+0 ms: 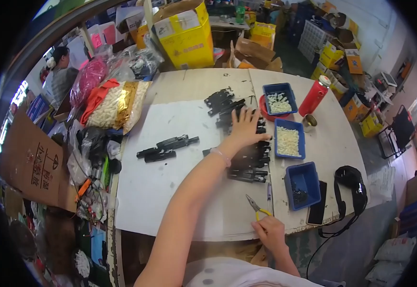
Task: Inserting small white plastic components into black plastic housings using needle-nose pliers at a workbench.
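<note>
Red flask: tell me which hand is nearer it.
Left: the left hand is over black parts, left of the flask; the right hand, holding pliers, is farther, lower in view.

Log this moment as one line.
left hand: spread over elongated black parts | right hand: holding yellow-handled pliers | rightward: three blue bins

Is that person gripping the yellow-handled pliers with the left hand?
No: the pliers are in the fingers of the right hand, while the left hand is spread over the black parts.

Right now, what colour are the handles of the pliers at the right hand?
Yellow handles, seen in the head view.
</note>
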A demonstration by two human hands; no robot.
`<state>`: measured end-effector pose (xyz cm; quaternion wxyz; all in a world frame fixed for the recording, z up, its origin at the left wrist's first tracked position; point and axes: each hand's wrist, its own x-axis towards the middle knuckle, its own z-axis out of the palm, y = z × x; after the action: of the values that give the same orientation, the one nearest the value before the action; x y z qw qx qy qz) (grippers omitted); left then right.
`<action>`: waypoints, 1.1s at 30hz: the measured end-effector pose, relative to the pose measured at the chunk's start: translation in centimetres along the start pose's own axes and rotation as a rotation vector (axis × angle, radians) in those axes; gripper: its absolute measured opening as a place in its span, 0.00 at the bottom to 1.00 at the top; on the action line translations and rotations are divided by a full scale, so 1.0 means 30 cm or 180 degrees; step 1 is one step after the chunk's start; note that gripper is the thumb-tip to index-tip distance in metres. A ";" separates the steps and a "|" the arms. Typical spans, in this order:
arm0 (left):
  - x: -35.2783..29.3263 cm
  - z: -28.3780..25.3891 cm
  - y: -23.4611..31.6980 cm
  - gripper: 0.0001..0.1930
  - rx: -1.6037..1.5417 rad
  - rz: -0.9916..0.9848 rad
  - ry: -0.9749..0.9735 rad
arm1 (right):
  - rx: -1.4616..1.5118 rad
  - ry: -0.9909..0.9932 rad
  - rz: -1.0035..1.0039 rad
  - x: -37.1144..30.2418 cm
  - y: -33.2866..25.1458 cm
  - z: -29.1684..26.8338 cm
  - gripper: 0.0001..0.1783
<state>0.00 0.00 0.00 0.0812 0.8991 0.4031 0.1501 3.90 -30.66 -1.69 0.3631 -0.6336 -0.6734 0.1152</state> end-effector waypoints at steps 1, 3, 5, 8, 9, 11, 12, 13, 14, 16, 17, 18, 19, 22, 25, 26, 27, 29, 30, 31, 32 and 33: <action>-0.006 0.002 -0.020 0.51 -0.0129 0.0419 0.0873 | 0.0019 -0.0051 -0.0006 0.004 -0.002 0.007 0.09; -0.029 -0.020 -0.013 0.46 -0.0301 0.0585 0.1309 | -0.0064 -0.0185 -0.0160 0.012 0.007 -0.020 0.09; -0.100 -0.099 -0.056 0.44 -0.0557 0.0592 0.1292 | 0.0007 -0.0165 -0.0288 0.036 -0.008 -0.011 0.08; -0.234 -0.211 -0.221 0.45 -0.0127 0.0308 0.0336 | 0.0072 -0.0139 -0.0376 0.058 -0.021 -0.003 0.08; -0.295 -0.258 -0.302 0.46 0.0064 0.0150 -0.0024 | 0.0119 -0.0180 -0.0402 0.065 -0.028 0.000 0.08; -0.394 -0.301 -0.504 0.51 0.0017 -0.0130 -0.0763 | 0.0158 -0.0351 -0.0585 0.103 -0.029 0.014 0.08; -0.459 -0.314 -0.585 0.53 0.0171 -0.0560 -0.0901 | 0.0198 -0.0526 -0.0776 0.130 -0.031 0.025 0.09; -0.513 -0.313 -0.632 0.55 0.0309 -0.0955 -0.1039 | 0.0202 -0.0509 -0.0760 0.168 -0.029 0.038 0.09; -0.541 -0.318 -0.640 0.57 0.0264 -0.1295 -0.1296 | 0.0083 -0.0662 -0.0981 0.218 -0.022 0.056 0.08; -0.659 -0.296 -0.679 0.56 0.0401 -0.1270 -0.0976 | -0.0145 -0.0854 -0.1322 0.337 -0.043 0.099 0.07; -0.688 -0.290 -0.679 0.53 0.0245 -0.1287 -0.0833 | -0.0291 -0.0887 -0.1408 0.408 -0.067 0.139 0.08; -0.704 -0.285 -0.678 0.51 0.0084 -0.1282 -0.0684 | -0.0272 -0.0873 -0.1465 0.480 -0.086 0.181 0.09; -0.740 -0.289 -0.671 0.44 -0.0322 -0.1016 -0.0360 | -0.0222 -0.0865 -0.1542 0.551 -0.107 0.233 0.12; -0.776 -0.282 -0.631 0.35 -0.0460 -0.0840 -0.0294 | -0.0420 -0.0681 -0.1853 0.755 -0.104 0.432 0.15; -0.778 -0.289 -0.580 0.34 -0.0317 -0.0923 -0.0341 | -0.0680 -0.0602 -0.1649 0.872 -0.048 0.594 0.17; -0.763 -0.303 -0.558 0.34 -0.0641 -0.0989 -0.0184 | -0.0762 -0.0550 -0.1430 0.896 -0.024 0.621 0.18; -0.768 -0.320 -0.551 0.33 -0.0948 -0.1096 -0.0023 | -0.0746 -0.0531 -0.1442 0.911 -0.039 0.633 0.18; -0.749 -0.327 -0.561 0.32 -0.1082 -0.0966 0.0370 | -0.0779 -0.1392 -0.1028 0.940 -0.051 0.643 0.20; -0.732 -0.340 -0.547 0.32 -0.1240 -0.0973 0.0519 | -0.0684 -0.1473 -0.1090 0.927 -0.062 0.645 0.20; -0.711 -0.349 -0.539 0.33 -0.1403 -0.0970 0.0667 | -0.0582 -0.1525 -0.1155 0.915 -0.075 0.649 0.18; -0.685 -0.342 -0.549 0.33 -0.1358 -0.0755 0.0685 | -0.0484 -0.1575 -0.1216 0.908 -0.084 0.648 0.16; -0.664 -0.323 -0.569 0.33 -0.1238 -0.0586 0.0506 | -0.0354 -0.1651 -0.1229 0.893 -0.115 0.605 0.14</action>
<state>-27.76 -3.41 0.49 0.2342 0.8113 0.4520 0.2874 -8.49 -0.60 -3.27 0.1595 -0.4626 -0.8564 0.1649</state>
